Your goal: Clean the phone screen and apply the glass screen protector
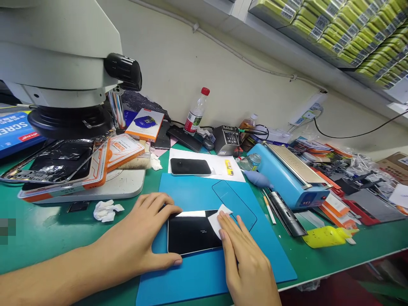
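Note:
A smartphone (pixel 194 233) with a black glossy screen lies face up on a blue mat (pixel 181 280). My left hand (pixel 146 233) braces its left end, thumb at the near edge and fingers at the far edge. With its fingers close together, my right hand (pixel 245 259) presses a folded white wipe (pixel 216 221) onto the screen's right end. Behind the right hand, a clear screen protector (pixel 234 199) with a black border lies on the mat. Farther back, a second phone (pixel 190 166) rests on white paper (pixel 219 163).
A microscope (pixel 63 63) overhangs the left side, above stacked boxes and a phone frame. Crumpled tissue (pixel 106 211) lies left of the mat. To the right are a blue machine (pixel 287 174), an air blower (pixel 258 179), a black tool (pixel 285 212) and a yellow bottle (pixel 325 237).

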The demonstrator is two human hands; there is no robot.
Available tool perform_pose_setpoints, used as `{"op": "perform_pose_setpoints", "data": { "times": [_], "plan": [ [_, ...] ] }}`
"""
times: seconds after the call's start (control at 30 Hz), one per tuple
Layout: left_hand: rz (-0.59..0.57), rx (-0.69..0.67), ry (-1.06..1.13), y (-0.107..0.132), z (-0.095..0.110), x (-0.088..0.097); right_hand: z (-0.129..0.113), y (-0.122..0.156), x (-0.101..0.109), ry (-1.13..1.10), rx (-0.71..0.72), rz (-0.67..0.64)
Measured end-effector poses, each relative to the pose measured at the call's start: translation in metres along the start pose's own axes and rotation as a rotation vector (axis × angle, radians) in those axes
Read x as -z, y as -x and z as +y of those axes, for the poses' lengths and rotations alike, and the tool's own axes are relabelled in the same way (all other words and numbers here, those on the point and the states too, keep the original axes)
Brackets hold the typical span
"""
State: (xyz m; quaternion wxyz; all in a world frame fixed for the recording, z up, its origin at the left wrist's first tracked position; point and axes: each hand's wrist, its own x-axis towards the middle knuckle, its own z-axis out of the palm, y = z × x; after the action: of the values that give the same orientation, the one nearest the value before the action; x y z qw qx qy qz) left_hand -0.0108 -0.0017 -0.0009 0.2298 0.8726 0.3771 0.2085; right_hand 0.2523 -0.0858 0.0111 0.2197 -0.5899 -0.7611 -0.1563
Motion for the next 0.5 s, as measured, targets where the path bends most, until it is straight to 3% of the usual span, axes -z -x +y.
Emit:
{"op": "perform_pose_setpoints", "data": {
  "times": [0.4,0.5],
  "plan": [
    [0.041,0.043,0.035,-0.001,0.0,-0.003,0.002,0.002,-0.001,-0.024,-0.01,-0.001],
    [0.043,0.044,0.043,-0.002,0.001,-0.003,0.001,0.012,0.0,-0.031,0.047,0.007]
  ]
}}
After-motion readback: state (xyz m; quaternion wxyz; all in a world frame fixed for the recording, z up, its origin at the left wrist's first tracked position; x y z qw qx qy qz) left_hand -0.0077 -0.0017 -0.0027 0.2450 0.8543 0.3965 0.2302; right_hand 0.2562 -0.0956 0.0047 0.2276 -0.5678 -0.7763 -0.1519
